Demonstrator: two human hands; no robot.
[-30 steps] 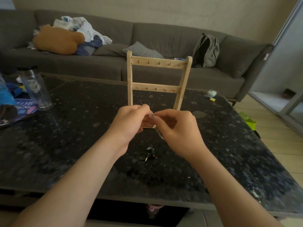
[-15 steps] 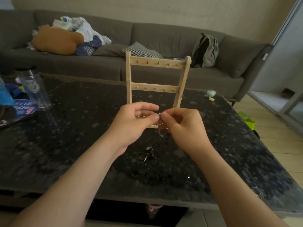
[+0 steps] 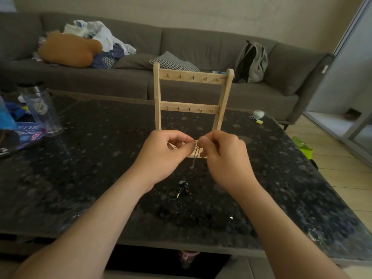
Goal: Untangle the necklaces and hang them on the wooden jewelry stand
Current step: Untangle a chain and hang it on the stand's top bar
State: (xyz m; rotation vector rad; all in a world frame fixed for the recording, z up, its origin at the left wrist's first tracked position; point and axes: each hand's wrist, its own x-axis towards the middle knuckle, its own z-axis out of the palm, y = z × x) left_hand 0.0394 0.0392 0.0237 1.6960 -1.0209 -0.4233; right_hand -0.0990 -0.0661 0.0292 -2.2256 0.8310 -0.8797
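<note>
Head view: left hand (image 3: 161, 152) and right hand (image 3: 223, 152) each pinch the fine chain (image 3: 196, 153), held before the wooden stand (image 3: 192, 99), likely to work a tangle apart.

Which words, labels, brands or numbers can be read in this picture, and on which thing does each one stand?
No text here can be read with certainty.
Blue printed sheet: white and red characters, too blurred to read.
Clear bottle: a pale printed mark, too blurred to read.
White bag: a small blue print, too small to read.
</note>
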